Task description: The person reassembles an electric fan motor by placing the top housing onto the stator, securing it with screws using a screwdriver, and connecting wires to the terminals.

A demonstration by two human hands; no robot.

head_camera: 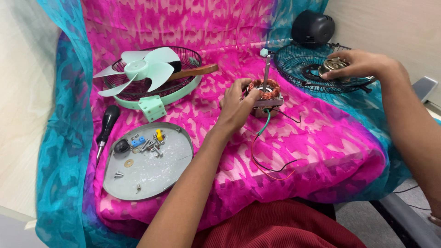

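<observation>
Copper windings show on the motor stator (265,92), which stands near the middle of the pink cloth (321,138) with its steel shaft pointing up. The left hand (236,108) is closed around the left side of this stator, fingers on the metal core, and holds it steady. The right hand (356,64) is far to the right, over the black rear grille (298,69), and its fingers are pinched on a round silver metal part (334,66) that rests in the centre of the grille.

I judge that the stator is heavy for its size and stiff, but the thin copper wire is fragile and the green, red and black leads (266,156) can tear off. So it is better to take it by the laminated steel frame, not by the coils or the wires. The silver part looks hard and smooth, maybe slippery.

At the left lie the mint-green fan blade (147,69) on the front grille, a black-handled screwdriver (106,128), and a grey plate (156,174) with screws and small pieces.
</observation>
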